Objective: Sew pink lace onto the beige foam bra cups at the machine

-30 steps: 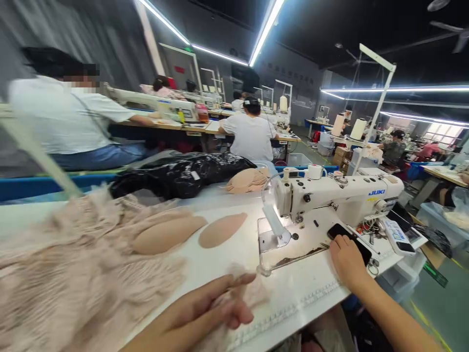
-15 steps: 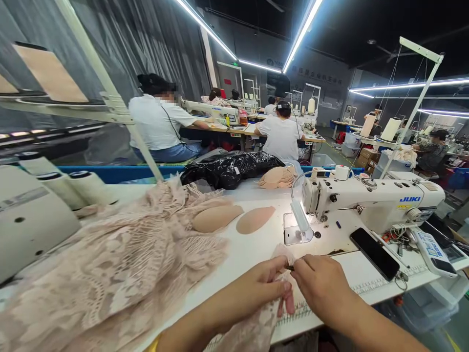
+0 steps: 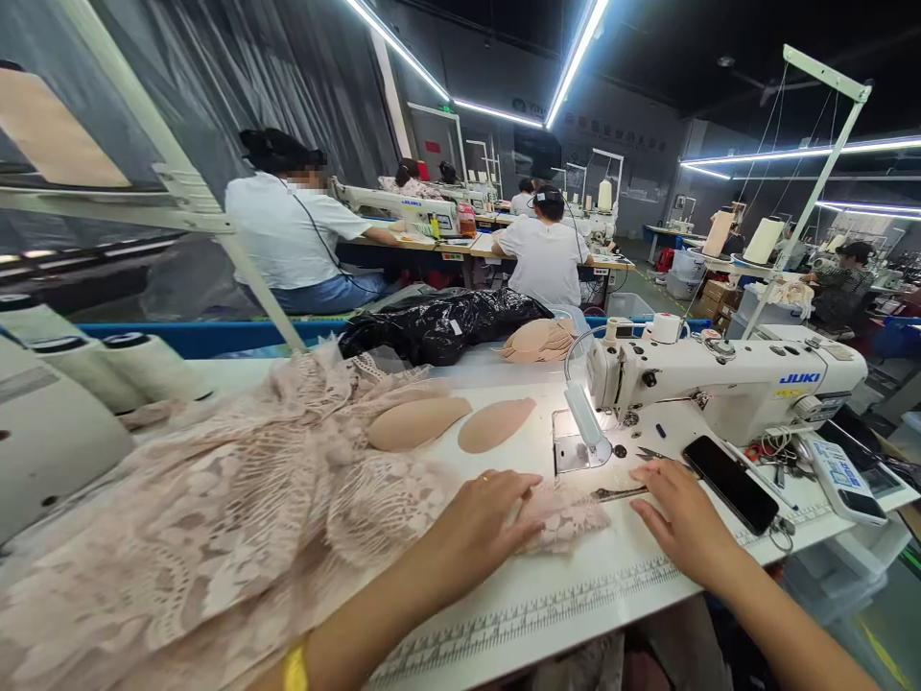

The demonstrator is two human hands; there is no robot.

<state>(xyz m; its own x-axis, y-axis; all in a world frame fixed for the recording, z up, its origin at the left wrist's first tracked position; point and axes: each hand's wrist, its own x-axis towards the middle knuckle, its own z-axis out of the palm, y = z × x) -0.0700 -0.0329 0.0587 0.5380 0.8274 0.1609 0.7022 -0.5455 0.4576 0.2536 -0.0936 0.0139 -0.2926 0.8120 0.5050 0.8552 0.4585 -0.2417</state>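
My left hand point(image 3: 489, 523) rests over a small pink lace piece point(image 3: 568, 523) on the white table, its fingers stretched out and thumb apart. Part of the lace lies under that hand. To the right, my right hand point(image 3: 683, 513) has its thumb and fingers apart. Dark pointed blades, apparently thread snips point(image 3: 651, 454), show just beyond its fingers; the rest is hidden behind the hand. The sewing machine's needle plate point(image 3: 572, 455) is just beyond the lace. Two beige teardrop-shaped pads point(image 3: 496, 426) point(image 3: 417, 423) lie to the left.
A large heap of pink lace point(image 3: 237, 499) covers the left side. The sewing machine point(image 3: 720, 374) stands at right, with a phone point(image 3: 730, 485) before it. Behind are a black plastic bag point(image 3: 446, 326) and stacked pads point(image 3: 539, 341). Co-workers point(image 3: 543, 250) sit farther off.
My hands have parted and moved forward from the table's front edge. The lace piece now lies spread near the needle plate. The small dark tool between my fingers is gone from there.
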